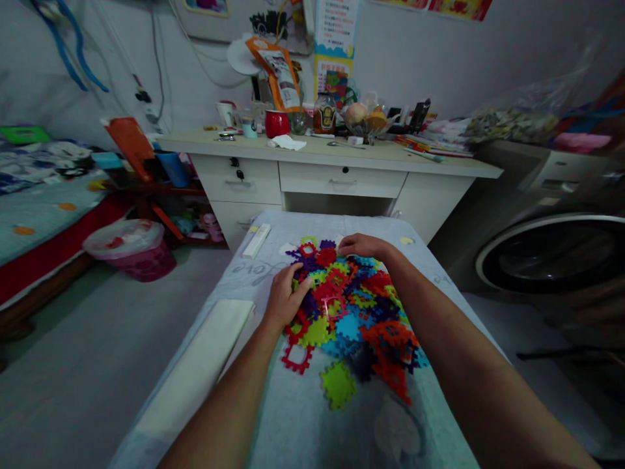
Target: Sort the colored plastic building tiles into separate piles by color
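Observation:
A loose heap of plastic building pieces point(336, 286) with notched edges lies on the cloth-covered table, in red, orange, lime, blue and purple. At the left edge of the heap rests my left hand point(286, 294), thumb and forefinger spread apart, touching the pieces. My right hand point(362, 246) reaches over the far side of the heap with its fingers curled down together. What its fingertips hold, if anything, is hidden. A lime piece point(338, 385) lies apart at the near side, and a red square frame piece point(297, 358) sits at the lower left.
The table point(303, 430) carries a long white box point(195, 371) along its left side and a smaller white box point(256, 241) farther back. Behind stands a cluttered desk point(312, 151). A washing machine point(551, 195) is on the right, a pink bin point(131, 251) on the left.

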Tool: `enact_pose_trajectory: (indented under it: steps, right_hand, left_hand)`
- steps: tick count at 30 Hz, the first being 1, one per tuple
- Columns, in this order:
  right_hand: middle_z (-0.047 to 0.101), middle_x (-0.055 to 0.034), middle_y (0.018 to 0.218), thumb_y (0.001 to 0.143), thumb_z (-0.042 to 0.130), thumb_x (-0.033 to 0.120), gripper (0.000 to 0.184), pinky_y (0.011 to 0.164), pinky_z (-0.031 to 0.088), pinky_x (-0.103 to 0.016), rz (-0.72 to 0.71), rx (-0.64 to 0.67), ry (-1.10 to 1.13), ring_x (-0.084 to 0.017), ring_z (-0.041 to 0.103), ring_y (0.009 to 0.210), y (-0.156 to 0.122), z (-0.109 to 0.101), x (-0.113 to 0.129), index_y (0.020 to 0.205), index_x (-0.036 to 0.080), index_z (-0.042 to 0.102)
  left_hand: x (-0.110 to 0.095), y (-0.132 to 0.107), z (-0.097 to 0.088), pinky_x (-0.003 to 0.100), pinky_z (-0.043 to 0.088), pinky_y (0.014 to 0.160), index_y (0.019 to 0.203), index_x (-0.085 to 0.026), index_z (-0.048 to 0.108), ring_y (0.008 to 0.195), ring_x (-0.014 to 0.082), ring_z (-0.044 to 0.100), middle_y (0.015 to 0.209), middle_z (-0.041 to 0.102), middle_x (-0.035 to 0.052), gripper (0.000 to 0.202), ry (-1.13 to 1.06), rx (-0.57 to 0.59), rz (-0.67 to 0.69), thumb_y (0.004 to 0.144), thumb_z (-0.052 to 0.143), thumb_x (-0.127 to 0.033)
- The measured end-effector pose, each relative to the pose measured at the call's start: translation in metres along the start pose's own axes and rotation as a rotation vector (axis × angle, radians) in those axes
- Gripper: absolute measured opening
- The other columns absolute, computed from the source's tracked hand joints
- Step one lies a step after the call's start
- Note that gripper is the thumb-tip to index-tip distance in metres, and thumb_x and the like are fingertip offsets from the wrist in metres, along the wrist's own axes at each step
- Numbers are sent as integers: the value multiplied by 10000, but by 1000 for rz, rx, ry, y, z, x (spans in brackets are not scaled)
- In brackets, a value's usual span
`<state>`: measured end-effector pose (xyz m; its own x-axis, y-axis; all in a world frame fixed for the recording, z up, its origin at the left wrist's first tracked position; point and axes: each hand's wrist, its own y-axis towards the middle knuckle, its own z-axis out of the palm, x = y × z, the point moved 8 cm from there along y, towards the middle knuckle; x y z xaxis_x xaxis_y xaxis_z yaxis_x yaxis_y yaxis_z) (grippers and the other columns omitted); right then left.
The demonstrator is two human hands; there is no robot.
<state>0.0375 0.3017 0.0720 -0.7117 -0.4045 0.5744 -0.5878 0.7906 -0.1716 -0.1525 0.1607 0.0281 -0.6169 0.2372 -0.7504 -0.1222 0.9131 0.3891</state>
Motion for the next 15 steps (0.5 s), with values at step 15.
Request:
enact_pose_trajectory:
  steps: [15]
  right_hand:
    - [456, -138, 1482, 815, 626, 568, 665, 1031, 418, -466, 92, -77, -370, -335, 484, 1301, 98, 53, 49, 1386, 249, 507]
  left_hand:
    - [21, 4, -10, 463, 343, 1141, 1174, -188, 594, 1289, 254, 466, 1302, 525, 130, 425, -13, -144, -87, 920, 444, -494]
